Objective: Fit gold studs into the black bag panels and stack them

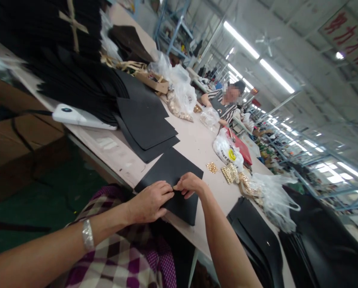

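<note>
A flat black leather-like sheet [181,160] lies on the table in front of me. My left hand [150,200] rests on its near side, fingers bent together on top and thumb low by the edge, holding it. My right hand [192,184] pinches a small gold-coloured metal piece [175,188] against the middle of the sheet. The fingertips of both hands nearly meet there, and they partly hide the piece. Beyond the sheet, a small pile of gold metal pieces [211,167] sits on the tabletop.
More black sheets [149,124] are fanned out at the left beside a white device [83,117]. Packed gold pieces [230,173], a printed plastic bag [227,150] and a clear bag [275,196] lie to the right. Black panels [253,236] rest near my right arm. A person [222,104] sits across the table.
</note>
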A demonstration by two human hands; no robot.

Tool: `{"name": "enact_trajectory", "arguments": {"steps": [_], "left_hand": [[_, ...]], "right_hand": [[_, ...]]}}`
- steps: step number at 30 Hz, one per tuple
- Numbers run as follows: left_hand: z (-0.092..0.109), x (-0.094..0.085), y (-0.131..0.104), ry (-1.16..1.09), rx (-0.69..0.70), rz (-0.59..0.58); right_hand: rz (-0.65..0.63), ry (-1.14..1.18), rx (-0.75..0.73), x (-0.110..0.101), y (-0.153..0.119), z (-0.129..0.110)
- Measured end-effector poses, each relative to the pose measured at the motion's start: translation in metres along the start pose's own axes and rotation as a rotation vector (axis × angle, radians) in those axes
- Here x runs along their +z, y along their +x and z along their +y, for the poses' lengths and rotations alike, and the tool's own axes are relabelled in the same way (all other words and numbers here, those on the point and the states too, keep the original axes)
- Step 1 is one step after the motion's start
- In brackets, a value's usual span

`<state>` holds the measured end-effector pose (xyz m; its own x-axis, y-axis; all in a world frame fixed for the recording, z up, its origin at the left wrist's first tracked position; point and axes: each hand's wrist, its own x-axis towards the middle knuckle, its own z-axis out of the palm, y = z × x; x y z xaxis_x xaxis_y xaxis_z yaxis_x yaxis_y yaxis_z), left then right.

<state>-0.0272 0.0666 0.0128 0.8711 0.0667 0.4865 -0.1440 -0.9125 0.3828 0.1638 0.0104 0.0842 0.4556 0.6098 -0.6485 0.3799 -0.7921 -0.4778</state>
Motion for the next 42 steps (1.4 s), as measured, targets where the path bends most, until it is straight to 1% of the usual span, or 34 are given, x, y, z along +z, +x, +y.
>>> {"name": "enact_trajectory", "arguments": {"steps": [7,11,16,20,24,27,29,31,33,35,37,38,39,40,42], "left_hand": [[-0.001,0.002,-0.005,0.005,0.003,-0.009],[-0.002,0.004,-0.005,-0.001,0.005,-0.004],[-0.003,0.006,-0.005,-0.006,0.011,-0.023],[-0.005,0.010,-0.006,-0.021,-0.018,-0.021],[-0.006,0.009,-0.005,-0.045,-0.010,-0.040],[-0.005,0.006,-0.004,-0.044,-0.009,-0.036],[-0.006,0.007,-0.004,-0.015,-0.004,-0.013],[-0.010,0.012,-0.004,0.030,0.022,0.039],[-0.017,0.019,-0.004,0.071,0.051,0.104],[-0.024,0.026,-0.004,0.086,0.083,0.149],[-0.025,0.030,-0.002,0.086,0.103,0.187],[-0.023,0.032,0.000,0.085,0.111,0.199],[-0.018,0.034,0.004,0.085,0.124,0.208],[-0.011,0.036,0.009,0.087,0.139,0.212],[0.008,0.044,0.022,0.087,0.184,0.210]], "right_hand": [[-0.081,0.034,-0.104,-0.005,-0.003,0.013],[-0.058,0.027,-0.122,-0.002,-0.005,0.012],[-0.024,0.001,-0.067,0.003,-0.001,0.008],[-0.046,-0.013,-0.013,0.002,0.007,0.008],[-0.076,-0.016,0.029,-0.002,0.015,0.006],[-0.079,-0.017,0.050,-0.001,0.014,0.001],[-0.055,-0.013,0.044,-0.001,0.010,-0.002],[-0.006,-0.005,0.015,-0.001,0.004,-0.001],[0.096,0.000,-0.029,-0.005,-0.006,0.006],[0.274,-0.005,-0.071,-0.010,-0.019,0.021],[0.503,-0.014,-0.083,-0.014,-0.035,0.044],[0.591,0.014,-0.077,-0.016,-0.043,0.058],[0.645,0.074,-0.071,-0.017,-0.050,0.072],[0.666,0.154,-0.067,-0.017,-0.056,0.087],[0.647,0.325,-0.078,-0.017,-0.069,0.115]]}}
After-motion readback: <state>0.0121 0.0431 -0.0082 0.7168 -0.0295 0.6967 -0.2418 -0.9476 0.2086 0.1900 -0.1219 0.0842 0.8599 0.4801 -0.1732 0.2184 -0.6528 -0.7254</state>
